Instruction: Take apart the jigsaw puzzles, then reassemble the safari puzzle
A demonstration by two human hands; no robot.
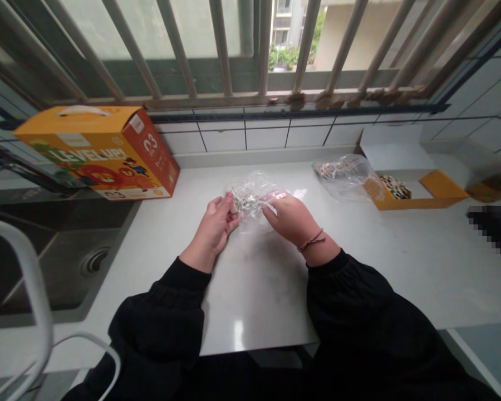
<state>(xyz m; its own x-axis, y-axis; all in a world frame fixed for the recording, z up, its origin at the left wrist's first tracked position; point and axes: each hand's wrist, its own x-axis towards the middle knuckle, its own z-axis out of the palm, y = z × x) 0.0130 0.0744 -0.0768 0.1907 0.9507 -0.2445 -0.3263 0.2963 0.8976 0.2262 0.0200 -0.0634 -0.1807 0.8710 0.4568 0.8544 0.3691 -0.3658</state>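
A clear plastic bag (256, 184) is held just above the white countertop, between my two hands. Inside it, or at its mouth, sits a bundle of small pale pieces (242, 199) whose kind I cannot make out. My left hand (217, 223) grips the bundle's left side, thumb on top and fingers curled beneath. My right hand (287, 216) pinches the bag's right side, with thumb and fingers closed on the crinkled plastic. Part of the bag is hidden behind the right fingers.
An orange carton (104, 156) stands at the back left by the dark sink (45, 267). To the right, another clear bag (342, 172) of small pieces leans near an open yellow box (417, 195) holding a patterned stack (396, 187). A white cable (37, 289) hangs at the front left.
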